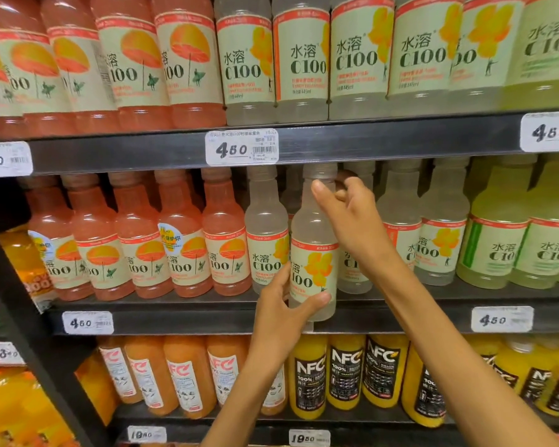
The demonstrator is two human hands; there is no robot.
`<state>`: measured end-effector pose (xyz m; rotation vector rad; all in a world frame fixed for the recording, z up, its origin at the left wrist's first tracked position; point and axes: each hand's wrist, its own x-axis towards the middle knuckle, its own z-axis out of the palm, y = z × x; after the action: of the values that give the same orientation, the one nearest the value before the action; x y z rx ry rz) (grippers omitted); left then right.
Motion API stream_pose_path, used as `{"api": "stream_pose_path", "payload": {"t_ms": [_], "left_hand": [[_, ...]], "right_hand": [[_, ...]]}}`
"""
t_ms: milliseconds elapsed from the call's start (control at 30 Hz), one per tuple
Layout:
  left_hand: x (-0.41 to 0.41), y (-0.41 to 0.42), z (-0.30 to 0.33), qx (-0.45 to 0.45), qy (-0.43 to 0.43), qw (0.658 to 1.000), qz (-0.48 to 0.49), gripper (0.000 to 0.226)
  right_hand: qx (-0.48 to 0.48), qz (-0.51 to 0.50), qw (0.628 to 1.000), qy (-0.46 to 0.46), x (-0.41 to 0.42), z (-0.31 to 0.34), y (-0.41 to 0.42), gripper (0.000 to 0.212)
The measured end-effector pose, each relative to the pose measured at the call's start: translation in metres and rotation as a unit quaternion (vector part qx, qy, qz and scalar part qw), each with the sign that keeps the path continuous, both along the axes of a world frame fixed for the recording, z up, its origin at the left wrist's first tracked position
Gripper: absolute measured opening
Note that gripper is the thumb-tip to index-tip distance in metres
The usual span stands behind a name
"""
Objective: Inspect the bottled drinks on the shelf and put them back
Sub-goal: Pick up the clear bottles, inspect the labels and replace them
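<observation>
A clear lemon C100 bottle [313, 246] with a yellow-flower label stands at the front edge of the middle shelf [207, 321], slightly forward of its row. My left hand [283, 312] grips its lower part, thumb across the front under the label. My right hand [346, 214] holds its neck just below the cap, thumb in front and fingers curled behind. More lemon bottles [265, 233] stand close on both sides.
Pink grapefruit C100 bottles [136, 240] fill the left of the middle shelf and green ones [504, 246] the right. The upper shelf edge [368, 143] hangs just above the held bottle's cap. NFC juice bottles [346, 372] line the shelf below.
</observation>
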<state>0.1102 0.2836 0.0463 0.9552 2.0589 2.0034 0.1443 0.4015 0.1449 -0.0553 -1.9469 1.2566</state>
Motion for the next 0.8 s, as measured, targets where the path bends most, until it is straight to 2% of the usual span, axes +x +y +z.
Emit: {"api": "stream_pose_path", "payload": {"t_ms": [167, 233, 300, 367, 467, 667, 800], "left_hand": [[0.004, 0.013, -0.012, -0.074, 0.086, 0.988, 0.109, 0.064], [0.006, 0.012, -0.014, -0.129, 0.17, 0.957, 0.195, 0.066], [0.008, 0.012, -0.014, -0.147, 0.238, 0.924, 0.26, 0.072], [0.009, 0.013, -0.012, -0.139, 0.24, 0.925, 0.261, 0.08], [0.011, 0.017, -0.011, -0.16, 0.235, 0.922, 0.262, 0.078], [0.01, 0.028, -0.008, -0.242, 0.291, 0.869, 0.32, 0.072], [0.01, 0.038, -0.01, -0.258, 0.335, 0.834, 0.356, 0.077]], "right_hand": [[0.059, -0.011, 0.998, 0.008, 0.001, -0.006, -0.002, 0.024], [0.072, -0.025, 0.997, 0.014, 0.003, -0.009, -0.001, 0.023], [0.094, -0.049, 0.994, 0.016, 0.003, -0.01, -0.001, 0.026], [0.116, -0.086, 0.989, 0.007, 0.0, -0.011, -0.002, 0.033], [0.157, -0.154, 0.976, 0.006, -0.005, -0.012, -0.002, 0.038], [0.181, -0.162, 0.969, 0.033, 0.0, -0.03, -0.001, 0.057], [0.265, -0.217, 0.939, 0.035, 0.002, -0.039, -0.002, 0.053]]}}
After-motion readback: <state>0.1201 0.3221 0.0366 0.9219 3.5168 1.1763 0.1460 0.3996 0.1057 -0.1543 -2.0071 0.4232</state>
